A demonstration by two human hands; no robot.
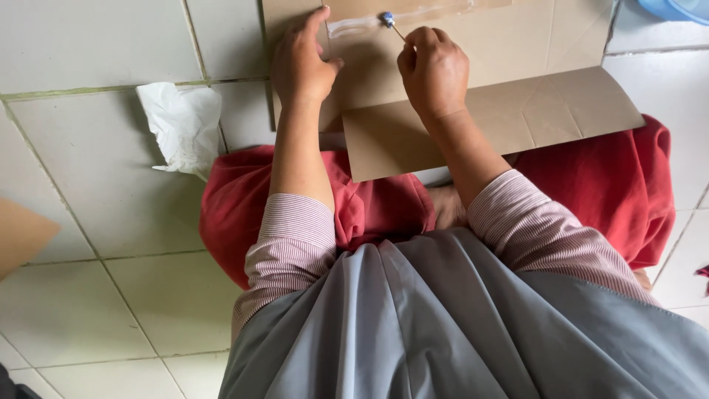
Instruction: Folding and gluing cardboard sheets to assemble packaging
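A thin stick applicator (397,31) with a small blue-grey tip lies against the flattened brown cardboard sheet (473,111), at the near end of a pale, glossy streak of paste (413,15) that runs along the upper flap. The right hand (434,70) pinches the stick between thumb and fingertips in a narrow, closed grip, so the tip can be drawn along the strip with control. The left hand (301,59) lies flat on the cardboard just left of the streak, fingers extended and holding nothing; in this position it presses the sheet down so it does not shift under the stick.

The cardboard is an unfolded package blank: plain brown, unprinted on the visible face, with crease lines and a lower flap folded toward the person. It rests partly on the white tiled floor (88,44) and partly over the person's lap, which is covered by red fabric (605,177). The person's striped sleeves are pushed up clear of the paste.

A crumpled white tissue (181,125) lies on the tiles to the left, well apart from the left hand. The rim of a blue plastic basin (676,7) shows at the top right corner, and a corner of another brown cardboard piece (18,236) enters at the left edge.
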